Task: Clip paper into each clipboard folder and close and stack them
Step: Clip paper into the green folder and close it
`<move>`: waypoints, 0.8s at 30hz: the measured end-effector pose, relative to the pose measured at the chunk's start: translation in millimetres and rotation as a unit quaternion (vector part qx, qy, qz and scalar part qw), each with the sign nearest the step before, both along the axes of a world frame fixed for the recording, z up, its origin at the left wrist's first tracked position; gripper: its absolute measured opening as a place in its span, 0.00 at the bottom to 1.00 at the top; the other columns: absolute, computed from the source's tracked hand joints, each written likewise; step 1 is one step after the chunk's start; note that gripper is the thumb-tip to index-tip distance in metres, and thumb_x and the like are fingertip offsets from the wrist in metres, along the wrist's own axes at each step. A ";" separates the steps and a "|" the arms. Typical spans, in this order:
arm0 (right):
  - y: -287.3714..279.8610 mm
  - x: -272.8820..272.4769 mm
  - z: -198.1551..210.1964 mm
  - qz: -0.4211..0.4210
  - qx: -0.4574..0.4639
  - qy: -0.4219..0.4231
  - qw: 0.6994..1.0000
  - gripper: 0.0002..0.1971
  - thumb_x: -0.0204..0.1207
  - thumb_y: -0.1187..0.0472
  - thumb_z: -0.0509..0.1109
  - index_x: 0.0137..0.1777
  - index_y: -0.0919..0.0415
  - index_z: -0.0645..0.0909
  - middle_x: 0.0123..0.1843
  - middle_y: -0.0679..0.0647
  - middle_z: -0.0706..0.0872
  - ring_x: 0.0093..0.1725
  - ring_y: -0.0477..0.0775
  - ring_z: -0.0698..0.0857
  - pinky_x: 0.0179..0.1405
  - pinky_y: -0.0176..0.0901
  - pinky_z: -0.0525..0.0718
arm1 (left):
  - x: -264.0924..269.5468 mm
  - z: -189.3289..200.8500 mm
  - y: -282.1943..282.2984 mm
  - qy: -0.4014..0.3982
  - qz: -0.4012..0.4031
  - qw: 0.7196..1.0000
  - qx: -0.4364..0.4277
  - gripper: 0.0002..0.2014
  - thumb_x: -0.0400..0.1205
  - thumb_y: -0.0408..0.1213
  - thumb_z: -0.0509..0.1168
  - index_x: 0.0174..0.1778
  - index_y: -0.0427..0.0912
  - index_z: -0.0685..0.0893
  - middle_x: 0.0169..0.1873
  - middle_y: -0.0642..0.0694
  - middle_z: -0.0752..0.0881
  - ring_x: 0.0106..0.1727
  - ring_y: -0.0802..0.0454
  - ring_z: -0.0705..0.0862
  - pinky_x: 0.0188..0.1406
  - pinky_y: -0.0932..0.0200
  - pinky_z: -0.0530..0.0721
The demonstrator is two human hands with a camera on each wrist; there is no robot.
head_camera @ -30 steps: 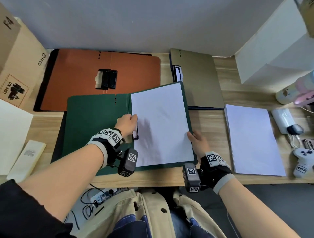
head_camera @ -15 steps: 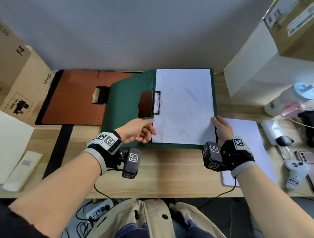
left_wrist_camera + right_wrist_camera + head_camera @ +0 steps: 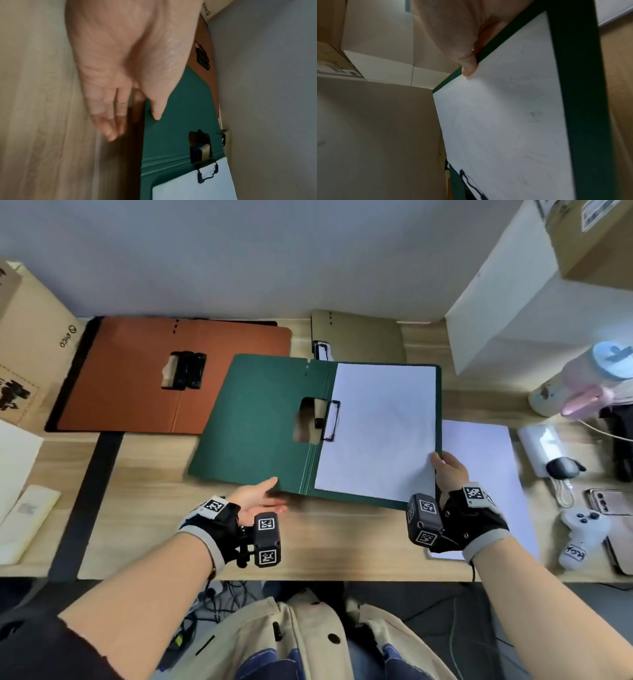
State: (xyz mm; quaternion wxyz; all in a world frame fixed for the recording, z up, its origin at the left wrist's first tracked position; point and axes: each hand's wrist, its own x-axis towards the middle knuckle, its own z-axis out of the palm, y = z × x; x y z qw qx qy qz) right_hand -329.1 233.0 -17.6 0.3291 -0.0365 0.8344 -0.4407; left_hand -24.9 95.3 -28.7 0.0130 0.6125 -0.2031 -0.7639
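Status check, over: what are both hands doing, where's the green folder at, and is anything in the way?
Right hand pinching green folder at its paper-side corner. Left hand open at the cover's near edge. Paper clipped, folder not yet closed. Olive folder partly underneath.

— What's sitting round the wooden desk [image 3: 154, 542]?

— Far left of it, a cardboard box [image 3: 30, 344], with a pale flat remote-like bar [image 3: 29, 522] nearer the front edge.

— And the right end?

— A white game controller [image 3: 580, 537] near the front, a phone [image 3: 606, 503] just beside it, a white power bank [image 3: 539, 445] further back, a pink-and-blue bottle [image 3: 585, 383] behind that.
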 end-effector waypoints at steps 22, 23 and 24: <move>17.0 24.7 15.7 -0.009 -0.152 -0.276 0.949 0.18 0.82 0.46 0.53 0.63 0.52 0.77 0.76 0.56 0.75 0.67 0.57 0.81 0.48 0.45 0.83 | -37.2 38.7 -6.0 0.083 -0.165 0.942 -0.282 0.25 0.75 0.33 0.73 0.64 0.62 0.80 0.72 0.51 0.74 0.73 0.55 0.71 0.72 0.45 0.73; 17.4 23.0 20.6 -0.010 -0.148 -0.283 0.947 0.25 0.81 0.40 0.51 0.70 0.52 0.74 0.80 0.57 0.70 0.76 0.60 0.73 0.61 0.53 0.80 | -39.5 38.1 -6.5 0.076 -0.188 0.938 -0.282 0.27 0.73 0.33 0.75 0.66 0.60 0.79 0.72 0.49 0.73 0.74 0.56 0.70 0.71 0.47 0.74; 17.3 21.5 23.7 -0.002 -0.148 -0.287 0.946 0.32 0.80 0.36 0.47 0.77 0.54 0.67 0.83 0.58 0.62 0.82 0.63 0.62 0.74 0.59 0.70 | -40.6 35.9 -7.9 0.068 -0.202 0.936 -0.280 0.29 0.73 0.34 0.75 0.69 0.58 0.78 0.71 0.48 0.73 0.73 0.56 0.71 0.69 0.50 0.74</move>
